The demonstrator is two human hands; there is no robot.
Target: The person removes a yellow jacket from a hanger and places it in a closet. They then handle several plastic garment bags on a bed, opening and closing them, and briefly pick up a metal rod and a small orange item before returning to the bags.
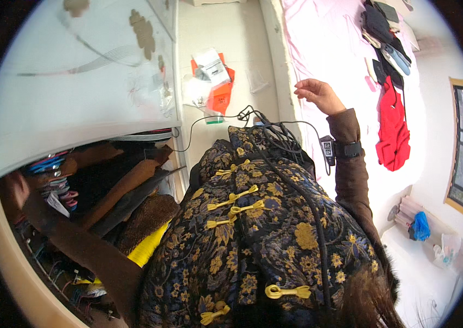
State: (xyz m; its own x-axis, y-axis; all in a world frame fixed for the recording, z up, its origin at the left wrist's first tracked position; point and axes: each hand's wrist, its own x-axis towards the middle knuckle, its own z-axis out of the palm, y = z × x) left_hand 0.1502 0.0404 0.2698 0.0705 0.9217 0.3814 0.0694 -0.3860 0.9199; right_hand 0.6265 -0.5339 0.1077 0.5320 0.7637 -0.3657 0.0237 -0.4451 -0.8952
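Note:
My left hand [19, 189] is blurred in the dark wardrobe, at the end of a brown sleeve. It is near several hangers [47, 164] and hanging clothes; whether it grips anything is unclear. Beside that arm hang a brown garment [127, 186], a dark brown furry garment [149, 221] and a bright yellow garment [149, 246]. My right hand [319, 96] hovers over the edge of the bed [317, 41], empty, with fingers loosely bent and the thumb apart. A black strapped device [334, 149] with printed codes sits on that wrist.
A frosted sliding door [92, 90] covers part of the wardrobe. Orange and clear plastic packaging [219, 96] litters the floor. Black cables [274, 131] run across my patterned vest [256, 229]. A red garment [393, 127] and folded clothes [379, 26] lie on the bed.

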